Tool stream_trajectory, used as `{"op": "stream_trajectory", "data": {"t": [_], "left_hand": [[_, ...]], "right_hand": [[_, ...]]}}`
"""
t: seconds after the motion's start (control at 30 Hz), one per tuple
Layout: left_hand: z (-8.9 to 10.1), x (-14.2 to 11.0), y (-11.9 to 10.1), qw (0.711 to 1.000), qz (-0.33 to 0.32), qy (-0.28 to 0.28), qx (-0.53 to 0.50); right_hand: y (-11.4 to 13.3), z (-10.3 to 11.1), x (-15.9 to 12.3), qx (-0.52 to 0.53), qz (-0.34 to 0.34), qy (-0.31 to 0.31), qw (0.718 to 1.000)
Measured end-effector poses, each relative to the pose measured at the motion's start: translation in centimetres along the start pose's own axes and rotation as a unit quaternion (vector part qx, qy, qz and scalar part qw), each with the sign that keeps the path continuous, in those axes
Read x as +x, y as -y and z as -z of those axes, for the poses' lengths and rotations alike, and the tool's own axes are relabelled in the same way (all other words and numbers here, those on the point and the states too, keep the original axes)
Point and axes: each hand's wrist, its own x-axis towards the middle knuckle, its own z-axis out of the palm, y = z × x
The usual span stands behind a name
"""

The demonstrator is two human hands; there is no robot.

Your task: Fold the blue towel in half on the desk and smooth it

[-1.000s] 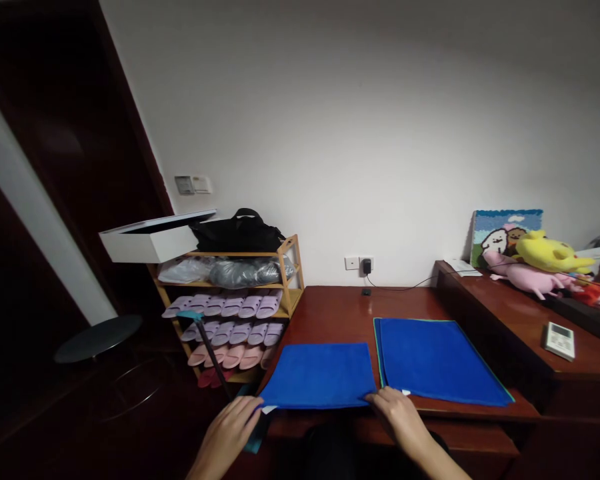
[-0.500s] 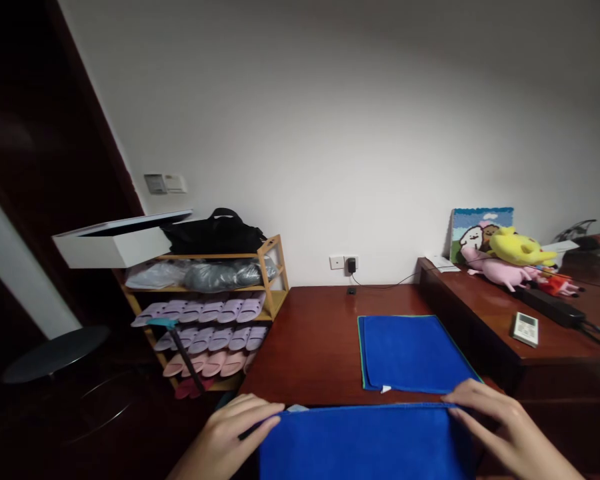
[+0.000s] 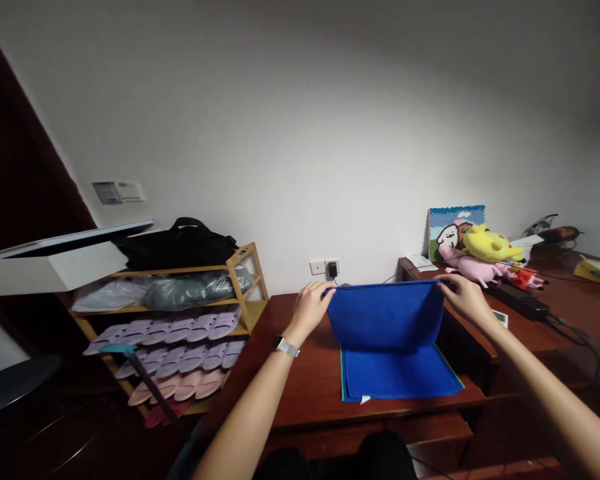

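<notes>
A blue cloth hangs upright between my two hands, held by its top corners. My left hand pinches the left corner; a watch is on that wrist. The right corner is pinched by my right hand. Beneath and in front lies a stack of folded blue cloth with green edging and a small white tag, flat on the reddish-brown table. The hanging cloth hides the far part of that stack.
On the left, a wooden shoe rack holds several slippers, with a black bag and a white box on top. To the right, a raised cabinet top carries plush toys, a black power brick and cables.
Both hands have carried the blue cloth forward and up, from the near table edge to above the folded stack. The view has shifted somewhat to the right.
</notes>
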Motion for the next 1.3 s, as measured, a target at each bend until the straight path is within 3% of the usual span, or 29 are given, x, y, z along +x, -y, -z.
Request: {"op": "stream_trajectory", "data": {"t": [0.07, 0.17, 0.23, 0.43, 0.57, 0.77, 0.97, 1.17, 1.3], "left_hand": [[-1.8, 0.6, -0.4, 0.999, -0.033, -0.028, 0.026], [-4.7, -1.7, -0.6, 0.997, -0.065, -0.017, 0.046], [-7.1, -5.3, -0.4, 0.997, -0.062, 0.012, 0.053], [-15.9, -19.1, 1.1, 0.99, -0.039, 0.127, 0.04], [-18.9, -23.7, 1.6, 0.992, 0.009, 0.121, 0.04], [-18.7, -24.9, 1.5, 0.991, 0.028, 0.127, 0.012], [-18.3, -25.6, 1.6, 0.992, 0.025, 0.122, -0.005], [-16.7, -25.0, 2.2, 0.985, 0.025, 0.165, -0.043], [-14.4, -25.0, 6.1, 0.981, 0.019, 0.194, -0.006]], "right_hand": [[-1.3, -0.5, 0.6, -0.01, -0.012, -0.032, 0.999], [-4.0, -2.3, -1.9, -0.018, -0.034, -0.037, 0.999], [-6.4, -4.3, -5.8, -0.018, -0.051, -0.016, 0.998], [-14.4, -11.5, -20.5, -0.001, -0.125, 0.117, 0.985], [-17.2, -13.4, -24.8, -0.004, -0.128, 0.134, 0.983], [-17.2, -13.2, -25.0, -0.053, -0.117, 0.154, 0.98], [-15.9, -13.7, -25.5, -0.179, -0.049, 0.107, 0.977], [-10.1, -16.5, -23.3, -0.254, -0.027, 0.096, 0.962], [-5.5, -20.5, -20.7, -0.245, -0.071, 0.171, 0.952]]}}
